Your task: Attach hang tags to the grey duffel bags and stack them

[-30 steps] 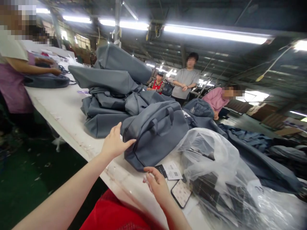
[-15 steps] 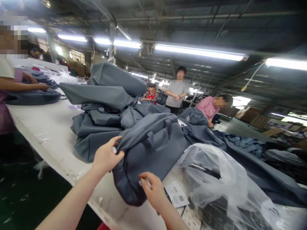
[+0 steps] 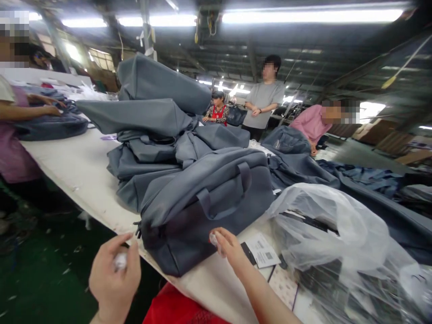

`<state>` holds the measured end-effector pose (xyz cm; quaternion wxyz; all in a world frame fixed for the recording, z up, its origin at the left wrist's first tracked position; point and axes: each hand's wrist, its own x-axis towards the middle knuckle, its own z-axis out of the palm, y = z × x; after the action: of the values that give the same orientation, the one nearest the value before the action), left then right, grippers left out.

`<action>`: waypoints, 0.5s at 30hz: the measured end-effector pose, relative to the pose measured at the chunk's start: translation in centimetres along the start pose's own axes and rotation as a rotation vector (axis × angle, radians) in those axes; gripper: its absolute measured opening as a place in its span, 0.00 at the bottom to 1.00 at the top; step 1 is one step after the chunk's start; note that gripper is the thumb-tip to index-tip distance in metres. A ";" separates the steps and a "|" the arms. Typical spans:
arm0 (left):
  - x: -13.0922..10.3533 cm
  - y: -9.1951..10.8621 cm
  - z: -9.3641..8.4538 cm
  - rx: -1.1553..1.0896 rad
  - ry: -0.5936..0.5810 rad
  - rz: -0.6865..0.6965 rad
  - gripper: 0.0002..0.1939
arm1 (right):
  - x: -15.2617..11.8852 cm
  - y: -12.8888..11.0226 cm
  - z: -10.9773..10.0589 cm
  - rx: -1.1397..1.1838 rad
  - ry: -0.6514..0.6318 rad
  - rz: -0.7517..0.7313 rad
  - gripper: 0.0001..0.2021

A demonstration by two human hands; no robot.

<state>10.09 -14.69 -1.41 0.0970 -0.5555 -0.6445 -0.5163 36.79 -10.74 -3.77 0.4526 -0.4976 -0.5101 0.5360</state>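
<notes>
A dark blue-grey bag (image 3: 216, 234) with two handles lies on its side at the table's near edge, its near end jutting toward me. My left hand (image 3: 116, 270) is off the bag's left end, fingers curled, thumb and forefinger apart, close to a dark zipper pull (image 3: 137, 228). Something small and whitish shows among its fingers; I cannot tell whether it is tape or a held piece. In front of the bag's lower side is my right hand (image 3: 229, 247), its fingers bent together around a small whitish thing (image 3: 213, 238), too blurred to name.
Similar bags (image 3: 145, 114) are heaped behind. A clear plastic bag (image 3: 324, 216) and printed labels (image 3: 265, 252) lie to the right on the white table (image 3: 77, 166). A co-worker (image 3: 20, 135) handles bags at left; other people (image 3: 266, 99) are beyond the table.
My left hand has let go of the bag's end and drawn back toward me, down and left. The bag looks fuller and straighter. My right hand has risen slightly; the view has tilted down.
</notes>
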 end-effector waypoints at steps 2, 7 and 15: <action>-3.0 1.9 0.7 -0.110 -0.117 0.243 0.15 | -0.8 0.0 1.9 0.325 -0.048 0.161 0.25; -8.4 4.4 3.8 -0.144 -0.367 0.625 0.28 | -3.1 0.8 5.5 0.897 -0.360 0.733 0.32; -9.5 2.6 8.6 -0.400 -0.499 0.926 0.21 | -6.5 3.4 1.8 0.735 -0.285 0.594 0.25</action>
<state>19.58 -14.29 -10.44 0.0506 -0.8932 -0.2264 -0.3851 35.74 -17.64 -6.76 0.3516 -0.3507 -0.1805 0.8490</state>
